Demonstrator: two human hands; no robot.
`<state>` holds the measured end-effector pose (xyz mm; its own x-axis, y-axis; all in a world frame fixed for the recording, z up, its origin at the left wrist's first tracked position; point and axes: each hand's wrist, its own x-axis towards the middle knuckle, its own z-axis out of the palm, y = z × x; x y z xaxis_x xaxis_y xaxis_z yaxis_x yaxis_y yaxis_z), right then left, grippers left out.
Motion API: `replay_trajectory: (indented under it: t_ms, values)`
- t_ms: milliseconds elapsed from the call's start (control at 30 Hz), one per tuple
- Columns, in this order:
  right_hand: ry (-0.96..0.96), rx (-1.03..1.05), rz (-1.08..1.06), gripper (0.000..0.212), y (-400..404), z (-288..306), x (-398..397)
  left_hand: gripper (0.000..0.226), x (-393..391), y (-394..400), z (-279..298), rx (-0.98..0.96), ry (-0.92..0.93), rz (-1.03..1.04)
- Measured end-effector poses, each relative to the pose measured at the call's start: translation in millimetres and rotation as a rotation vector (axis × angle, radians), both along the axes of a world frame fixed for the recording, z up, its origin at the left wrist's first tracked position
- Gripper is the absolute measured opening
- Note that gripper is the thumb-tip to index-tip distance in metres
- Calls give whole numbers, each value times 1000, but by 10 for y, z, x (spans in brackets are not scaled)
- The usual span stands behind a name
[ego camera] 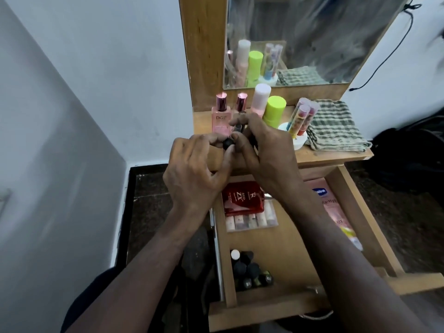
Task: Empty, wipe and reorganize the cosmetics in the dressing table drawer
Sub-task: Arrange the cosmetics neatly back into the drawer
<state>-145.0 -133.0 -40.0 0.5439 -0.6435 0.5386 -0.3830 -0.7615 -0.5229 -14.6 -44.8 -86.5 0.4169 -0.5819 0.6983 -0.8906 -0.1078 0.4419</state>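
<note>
While both hands meet above the open drawer (346,188), we see them pinching one small dark-capped bottle (228,143) between them, up in front of the dressing table top (336,156). Left hand (194,174): thumb and forefinger narrow on the round black cap. Right hand (266,150): fingers curled tight around the bottle's body, which is mostly hidden; what the bottle contains we cannot tell.

Head view, tabletop: two pink perfume bottles (219,116) with metallic pink caps stand upright at the left, one partly behind the hands. Just right of them a pale pink-capped can (260,98), then a lime-green-capped can (274,111). Clear tubes with coloured contents (301,116) lean in a white round holder (299,141). A folded green checked cloth (336,131) lies at the right end, touching the holder. The mirror (312,32) behind repeats the cans, tubes and cloth.

Drawer, pulled out toward us: a red pouch (242,199) lies at the back left, on top of a row of small pale tubes in clear wrap (251,221). A pink lotion tube (336,212) lies along the right wall, partly under the right forearm. At the front left corner a cluster of small dark-capped bottles (249,270) stands together, one with a white cap.
</note>
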Motion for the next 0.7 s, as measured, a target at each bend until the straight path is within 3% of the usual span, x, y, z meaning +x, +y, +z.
replay_trajectory:
  t_ms: [200, 367, 567, 700]
  values:
    - [101, -37, 16, 15, 273, 312, -520, 19, -54, 367, 43, -41, 59, -273]
    - [160, 177, -98, 13, 623, 229, -1061, 22, -204, 572, 50, 249, 174, -549]
    - [288, 424, 21, 8, 905, -191, -1367, 25, -249, 582, -60, 458, 196, -627]
    - [396, 465, 162, 11, 875, -293, -1367, 25, -224, 553, -90, 511, 121, -626]
